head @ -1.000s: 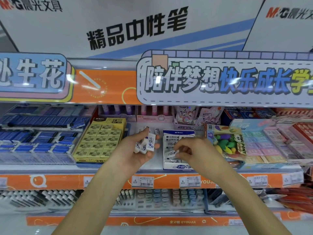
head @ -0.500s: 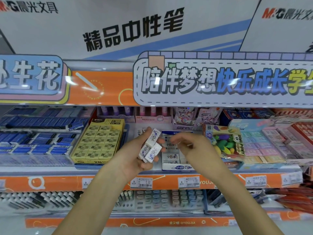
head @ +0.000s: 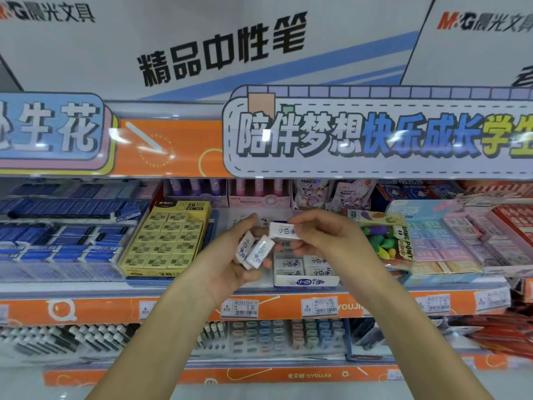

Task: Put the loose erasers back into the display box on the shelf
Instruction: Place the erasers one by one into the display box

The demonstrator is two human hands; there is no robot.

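A white display box (head: 305, 282) with blue lettering stands on the middle shelf, partly filled with white erasers (head: 317, 262). My left hand (head: 230, 264) is raised just left of the box, palm up, and holds a few loose white erasers (head: 255, 249) in its fingers. My right hand (head: 328, 241) hovers above the back of the box and pinches one white eraser (head: 284, 230) between thumb and fingers, level with the left hand's fingertips. The rear rows of the box are hidden behind both hands.
A yellow box of 2B erasers (head: 165, 241) stands to the left of the display box. A bag of coloured shaped erasers (head: 383, 238) and trays of pastel erasers (head: 444, 246) lie to the right. Price tags (head: 319, 306) line the orange shelf edge; pens fill the shelf below.
My right hand rose from the box up to my left hand and took one eraser from it. My left hand lifted slightly with its erasers.
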